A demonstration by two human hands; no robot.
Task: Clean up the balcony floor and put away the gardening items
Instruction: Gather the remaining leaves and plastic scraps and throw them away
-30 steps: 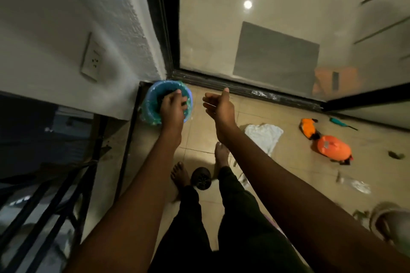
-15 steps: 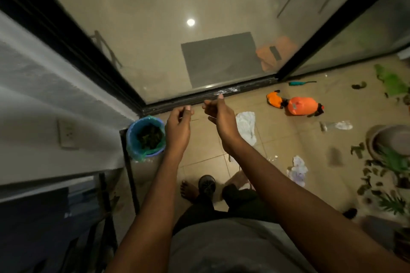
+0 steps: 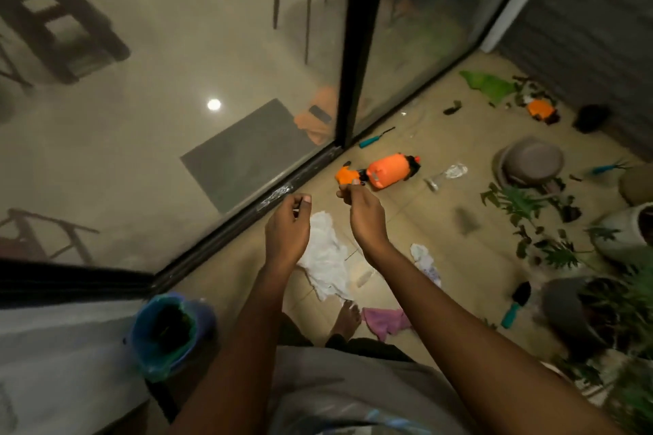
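Left hand [image 3: 287, 229] and right hand [image 3: 364, 214] raised, grip loosely curled, empty, above white cloth [image 3: 327, 258]

No readable text, labels or numbers anywhere (frame dim, blurred).

White cloth [image 3: 327, 258] partly hidden behind hands; plants [image 3: 629, 311] blurred, cut off right.

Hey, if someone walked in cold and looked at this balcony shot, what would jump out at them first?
Probably the bright orange sprayer bottle lying on its side on the tiled floor near the sliding glass door's track, just beyond the two raised hands, left hand and right hand, neither clearly holding anything. Next, the crumpled white cloth below the hands, and the blue bucket with dark contents at lower left.
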